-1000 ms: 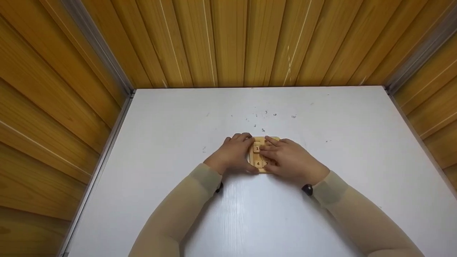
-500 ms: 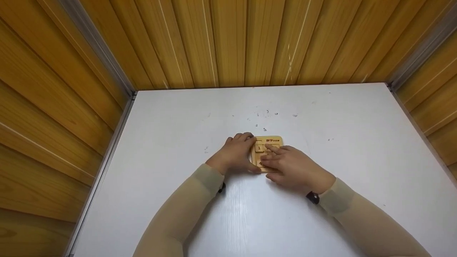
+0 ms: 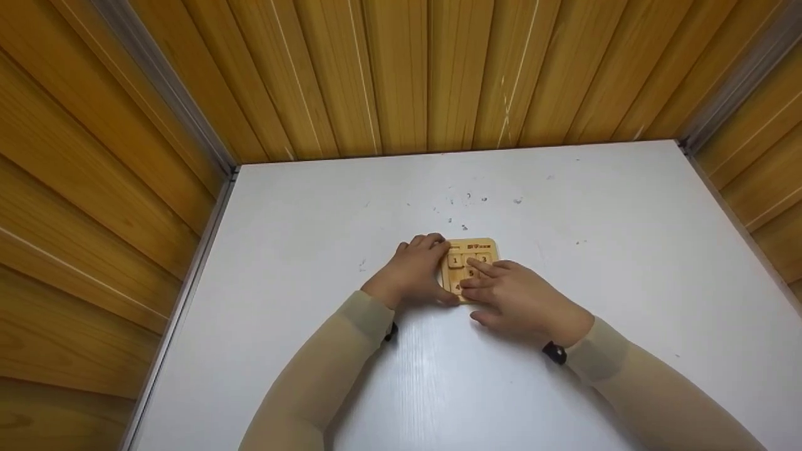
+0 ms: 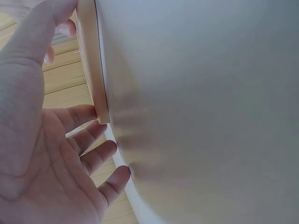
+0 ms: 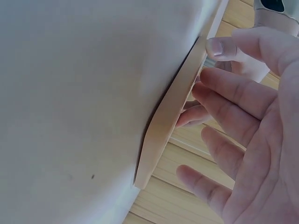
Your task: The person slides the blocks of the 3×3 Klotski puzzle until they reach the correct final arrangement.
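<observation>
A small wooden sliding number puzzle lies flat on the white table. My left hand grips its left side, thumb at the near corner and index finger at the far one. In the left wrist view, the board's edge spans from thumb to index finger. Tile 1, tile 3, tile 5 and part of tile 4 show. My right hand reaches over the board with fingers extended, fingertips on the tiles. It hides the lower right tiles.
The white table has small dark marks beyond the puzzle. Wood-panelled walls rise at the back and both sides, with grey metal posts in the corners.
My right hand has drawn back toward me and slightly right, uncovering the board's top strip and tiles 3 and 5. My left hand keeps its grip on the puzzle.
</observation>
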